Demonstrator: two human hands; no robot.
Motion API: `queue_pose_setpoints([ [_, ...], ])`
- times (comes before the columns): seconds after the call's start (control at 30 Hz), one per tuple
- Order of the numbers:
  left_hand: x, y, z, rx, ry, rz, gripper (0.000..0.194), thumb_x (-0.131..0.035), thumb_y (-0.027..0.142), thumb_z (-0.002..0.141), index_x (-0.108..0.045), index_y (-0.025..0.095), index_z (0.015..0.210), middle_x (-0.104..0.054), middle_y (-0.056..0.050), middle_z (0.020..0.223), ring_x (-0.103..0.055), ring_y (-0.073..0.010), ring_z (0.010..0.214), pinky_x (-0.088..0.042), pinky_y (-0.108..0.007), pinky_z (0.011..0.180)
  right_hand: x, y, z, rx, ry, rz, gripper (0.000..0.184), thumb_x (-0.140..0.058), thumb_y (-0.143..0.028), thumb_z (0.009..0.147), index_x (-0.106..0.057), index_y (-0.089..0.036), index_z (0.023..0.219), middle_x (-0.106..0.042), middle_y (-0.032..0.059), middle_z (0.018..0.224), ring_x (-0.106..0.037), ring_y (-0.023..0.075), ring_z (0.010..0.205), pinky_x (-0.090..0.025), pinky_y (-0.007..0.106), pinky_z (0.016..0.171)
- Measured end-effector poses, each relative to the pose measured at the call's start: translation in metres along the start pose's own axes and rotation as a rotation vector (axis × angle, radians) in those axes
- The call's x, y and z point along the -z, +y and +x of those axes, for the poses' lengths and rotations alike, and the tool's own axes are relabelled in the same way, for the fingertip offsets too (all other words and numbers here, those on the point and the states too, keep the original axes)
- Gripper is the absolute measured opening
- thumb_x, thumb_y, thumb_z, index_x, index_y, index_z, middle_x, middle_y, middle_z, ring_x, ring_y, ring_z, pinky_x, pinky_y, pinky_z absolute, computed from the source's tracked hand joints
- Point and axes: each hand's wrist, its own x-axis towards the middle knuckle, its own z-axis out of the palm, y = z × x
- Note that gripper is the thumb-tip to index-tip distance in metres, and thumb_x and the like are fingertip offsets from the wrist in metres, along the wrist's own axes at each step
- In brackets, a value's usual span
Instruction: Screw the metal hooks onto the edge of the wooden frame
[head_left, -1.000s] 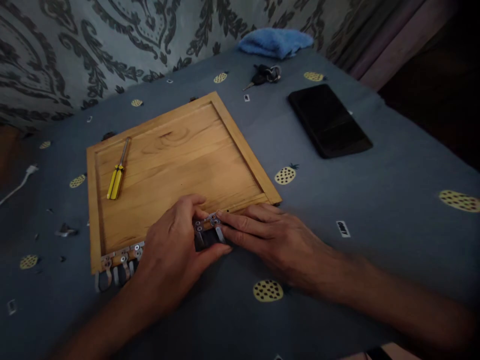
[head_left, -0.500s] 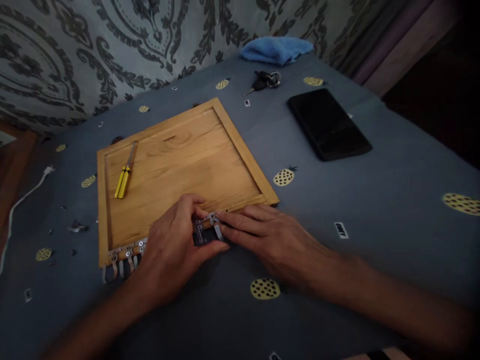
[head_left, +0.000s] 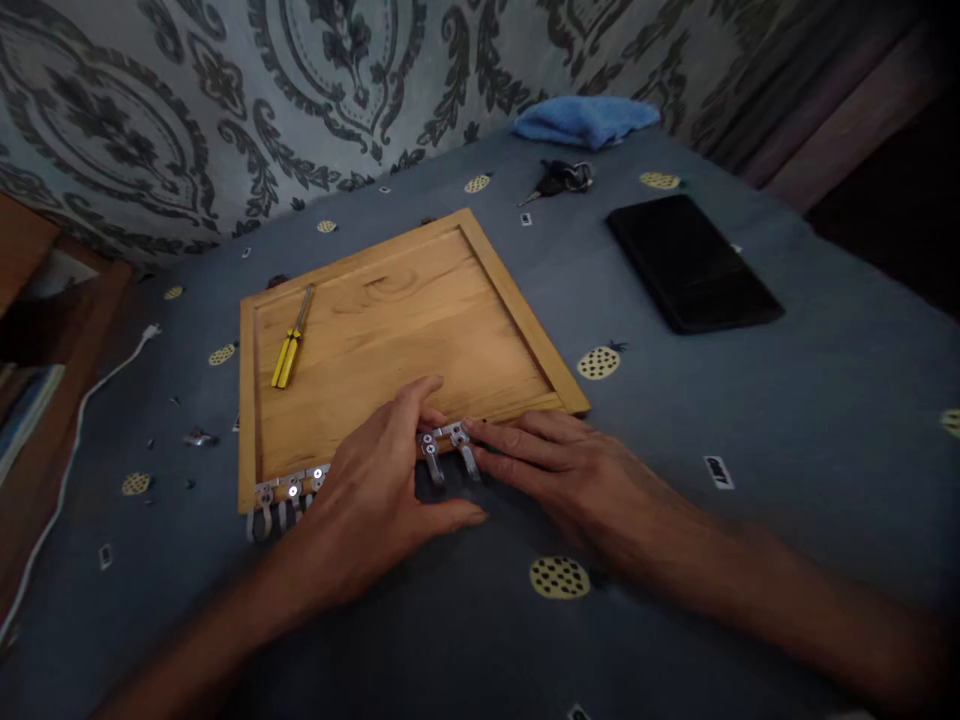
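Note:
A framed wooden panel [head_left: 405, 330] lies on the cloth. Along its near edge runs a metal hook rail [head_left: 450, 432], with several curved hooks hanging off the edge and screw heads showing. My left hand [head_left: 382, 485] arches over the middle of the rail and hides part of it. Its thumb is spread well away from the fingers, with nothing between them. My right hand [head_left: 562, 465] lies flat at the panel's near right corner, fingertips touching the rail's right end. A yellow-handled screwdriver [head_left: 289, 345] rests on the panel's left side.
Small metal parts [head_left: 199, 438] lie scattered left of the panel, near a white cable [head_left: 82, 410]. A black tablet-like device [head_left: 694, 262], keys [head_left: 559, 180] and a blue cloth [head_left: 585, 120] lie to the right and back. A patterned wall covering [head_left: 330, 80] rises behind.
The view has shifted, so everything sits further right. My left thumb and fingers have parted from the hooks, and a dark patch below the rail is gone. My right hand stays at the rail's end.

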Motion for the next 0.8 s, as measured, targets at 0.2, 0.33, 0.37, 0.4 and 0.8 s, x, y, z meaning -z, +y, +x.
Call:
queue_pose_setpoints([
  [0.2, 0.003, -0.001, 0.001, 0.018, -0.011, -0.032, 0.092, -0.083, 0.026, 0.066, -0.03, 0.031, 0.141, -0.063, -0.005, 0.12, -0.063, -0.0256, 0.11, -0.05, -0.046, 0.098, 0.001, -0.001, -0.001, -0.008, -0.005, -0.001, 0.04, -0.046, -0.008, 0.09, -0.061, -0.012, 0.127, -0.062, 0.0116, 0.134, -0.06, 0.0247, 0.098, -0.055, 0.042, 0.081],
  [0.33, 0.011, -0.004, 0.0, -0.014, 0.012, -0.054, 0.083, -0.078, 0.03, 0.073, -0.031, 0.033, 0.141, -0.063, -0.004, 0.12, -0.063, -0.0253, 0.112, -0.052, -0.044, 0.093, 0.0, -0.002, -0.001, -0.02, -0.019, -0.018, 0.04, -0.047, -0.007, 0.09, -0.061, -0.012, 0.128, -0.062, 0.0118, 0.135, -0.06, 0.0242, 0.099, -0.056, 0.04, 0.08],
  [0.37, 0.016, -0.005, -0.001, -0.026, 0.041, -0.022, 0.078, -0.076, 0.032, 0.075, -0.033, 0.033, 0.139, -0.064, -0.004, 0.119, -0.063, -0.0257, 0.112, -0.053, -0.043, 0.091, 0.0, -0.002, -0.001, -0.021, -0.018, -0.021, 0.041, -0.047, -0.006, 0.09, -0.061, -0.013, 0.128, -0.062, 0.0114, 0.135, -0.06, 0.0238, 0.1, -0.056, 0.039, 0.08],
  [0.4, 0.022, -0.007, -0.003, -0.035, 0.077, 0.025, 0.072, -0.075, 0.035, 0.077, -0.036, 0.033, 0.137, -0.065, -0.004, 0.117, -0.064, -0.0263, 0.111, -0.054, -0.042, 0.087, 0.0, -0.002, -0.001, -0.025, -0.018, -0.023, 0.042, -0.046, -0.005, 0.09, -0.061, -0.013, 0.129, -0.062, 0.0109, 0.135, -0.06, 0.0234, 0.1, -0.056, 0.039, 0.081],
  [0.8, 0.109, -0.106, -0.066, 0.22, 0.65, 0.217, 0.036, -0.062, 0.046, 0.081, -0.061, 0.022, 0.108, -0.071, -0.003, 0.096, -0.065, -0.0223, 0.083, -0.046, -0.03, 0.065, -0.001, 0.001, 0.001, 0.036, 0.109, -0.15, 0.037, -0.042, -0.008, 0.092, -0.068, -0.02, 0.115, -0.07, 0.0072, 0.122, -0.068, 0.0212, 0.096, -0.06, 0.039, 0.08],
])
